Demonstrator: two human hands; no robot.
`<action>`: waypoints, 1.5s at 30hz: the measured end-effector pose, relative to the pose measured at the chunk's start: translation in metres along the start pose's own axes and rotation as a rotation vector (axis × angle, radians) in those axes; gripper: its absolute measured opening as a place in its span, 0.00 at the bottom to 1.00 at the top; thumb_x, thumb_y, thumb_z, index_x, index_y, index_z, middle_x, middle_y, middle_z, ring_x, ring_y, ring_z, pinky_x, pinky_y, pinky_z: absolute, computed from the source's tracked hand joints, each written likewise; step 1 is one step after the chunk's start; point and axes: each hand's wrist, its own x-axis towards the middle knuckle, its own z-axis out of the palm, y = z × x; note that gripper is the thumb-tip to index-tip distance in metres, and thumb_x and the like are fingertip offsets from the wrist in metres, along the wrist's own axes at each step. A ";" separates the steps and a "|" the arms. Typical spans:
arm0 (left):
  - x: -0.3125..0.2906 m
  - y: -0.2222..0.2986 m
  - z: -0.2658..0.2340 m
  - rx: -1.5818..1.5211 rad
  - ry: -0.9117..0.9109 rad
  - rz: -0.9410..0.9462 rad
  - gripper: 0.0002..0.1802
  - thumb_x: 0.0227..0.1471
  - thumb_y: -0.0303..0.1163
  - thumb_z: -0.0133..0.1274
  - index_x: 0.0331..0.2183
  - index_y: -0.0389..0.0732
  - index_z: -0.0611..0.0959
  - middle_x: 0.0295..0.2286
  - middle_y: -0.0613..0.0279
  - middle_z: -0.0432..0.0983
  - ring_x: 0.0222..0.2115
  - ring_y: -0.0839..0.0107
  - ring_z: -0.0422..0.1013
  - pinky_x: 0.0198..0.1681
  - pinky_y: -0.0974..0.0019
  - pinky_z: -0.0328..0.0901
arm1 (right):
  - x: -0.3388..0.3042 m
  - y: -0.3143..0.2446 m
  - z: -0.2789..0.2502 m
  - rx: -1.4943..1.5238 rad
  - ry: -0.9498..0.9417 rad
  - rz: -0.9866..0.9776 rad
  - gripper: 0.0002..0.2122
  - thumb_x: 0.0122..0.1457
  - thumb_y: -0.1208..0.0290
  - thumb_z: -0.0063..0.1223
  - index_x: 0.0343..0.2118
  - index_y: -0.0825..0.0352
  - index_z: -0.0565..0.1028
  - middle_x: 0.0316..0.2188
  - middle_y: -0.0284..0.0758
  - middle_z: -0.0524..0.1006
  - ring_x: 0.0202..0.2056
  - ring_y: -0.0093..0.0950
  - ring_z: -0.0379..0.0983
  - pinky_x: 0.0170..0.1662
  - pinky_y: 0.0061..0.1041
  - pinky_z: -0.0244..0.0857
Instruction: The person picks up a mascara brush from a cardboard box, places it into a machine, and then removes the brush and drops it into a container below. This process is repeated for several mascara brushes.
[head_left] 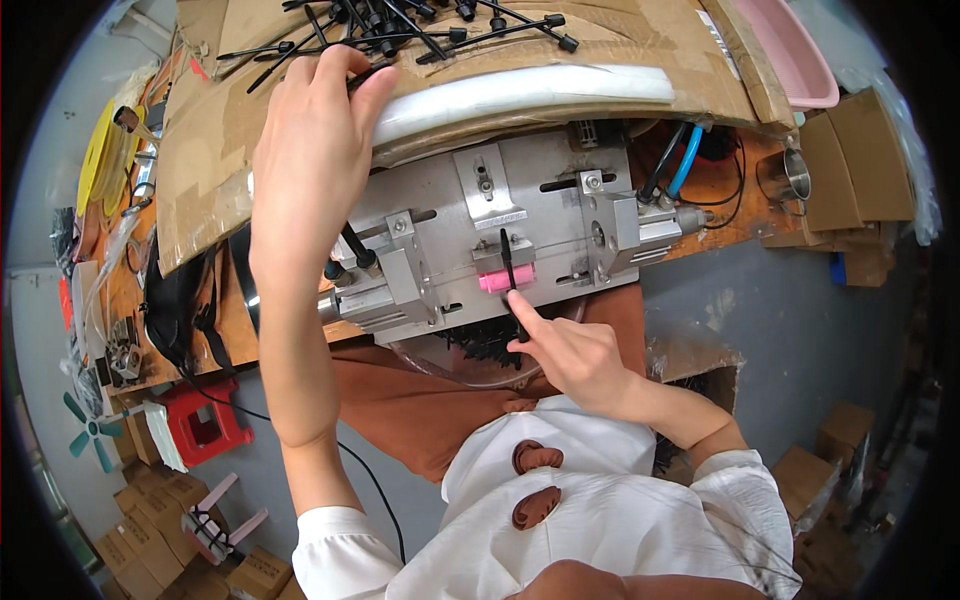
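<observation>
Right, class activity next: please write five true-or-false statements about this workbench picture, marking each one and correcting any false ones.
1. The left hand is up by the pile of black rods. True.

2. The right index finger points at a green block. False: the right hand points at a black rod over a pink block.

3. A white strip lies along the near edge of the cardboard. True.

4. The metal cup is on the picture's left. False: the metal cup is on the right.

5. The plastic stool is red. True.
</observation>
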 end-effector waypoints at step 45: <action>-0.019 -0.016 -0.041 -0.238 -0.030 -0.199 0.06 0.48 0.21 0.54 0.33 0.35 0.78 0.22 0.64 0.70 0.24 0.77 0.65 0.31 0.73 0.62 | 0.010 0.008 0.003 -0.037 -0.037 0.013 0.32 0.45 0.76 0.64 0.56 0.72 0.66 0.14 0.30 0.65 0.16 0.23 0.63 0.18 0.25 0.57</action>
